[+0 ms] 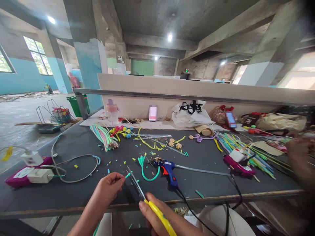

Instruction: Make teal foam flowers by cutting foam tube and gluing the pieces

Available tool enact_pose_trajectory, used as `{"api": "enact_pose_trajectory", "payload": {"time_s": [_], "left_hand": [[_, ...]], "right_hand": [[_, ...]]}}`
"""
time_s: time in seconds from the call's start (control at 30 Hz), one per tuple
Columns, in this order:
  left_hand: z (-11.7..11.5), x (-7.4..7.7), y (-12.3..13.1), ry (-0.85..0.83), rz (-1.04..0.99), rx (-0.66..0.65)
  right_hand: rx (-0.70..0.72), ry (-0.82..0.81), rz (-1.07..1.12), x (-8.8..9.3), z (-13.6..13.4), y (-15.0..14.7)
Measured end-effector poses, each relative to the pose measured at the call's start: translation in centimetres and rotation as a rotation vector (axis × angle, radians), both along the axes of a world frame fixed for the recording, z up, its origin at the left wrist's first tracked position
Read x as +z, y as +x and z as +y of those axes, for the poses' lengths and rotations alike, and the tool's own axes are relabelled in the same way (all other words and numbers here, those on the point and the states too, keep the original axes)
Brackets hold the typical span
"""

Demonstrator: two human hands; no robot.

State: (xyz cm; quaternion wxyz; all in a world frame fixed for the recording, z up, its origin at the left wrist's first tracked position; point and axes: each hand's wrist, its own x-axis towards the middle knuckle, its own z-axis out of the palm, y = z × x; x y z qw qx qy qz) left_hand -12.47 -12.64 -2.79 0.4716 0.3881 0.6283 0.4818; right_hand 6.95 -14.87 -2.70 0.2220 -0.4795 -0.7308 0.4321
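My left hand (114,185) is closed in a pinch on a turquoise pipe cleaner (128,175), whose short end sticks out past the fingertips. Scissors (161,214) with yellow handles are in my right hand (157,209). Their blades point up and left, at the tip of the pipe cleaner; whether they touch it I cannot tell. Just beyond lies a bent turquoise stem (150,179) with a frayed-looking tip. A blue glue gun (169,172) with a red trigger rests to the right of it.
Cut bits scatter over the dark table (81,193). Bundles of coloured stems lie at left (104,136) and right. Power strips (19,177) with plugs, cables, a bottle (112,113), a phone (153,113) and a white bag (190,114) stand around. Another person's hand (299,150) is at right.
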Motion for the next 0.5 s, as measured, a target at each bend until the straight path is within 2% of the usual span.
{"api": "enact_pose_trajectory", "payload": {"time_s": [0.13, 0.5], "left_hand": [[0.2, -0.2, 0.1, -0.002, 0.017, -0.020], [0.6, -1.6, 0.0, 0.082, 0.098, -0.061]], "right_hand": [[0.066, 0.047, -0.057, 0.7, 0.1, -0.6], [0.031, 0.085, -0.105, 0.1, 0.3, -1.4]]}}
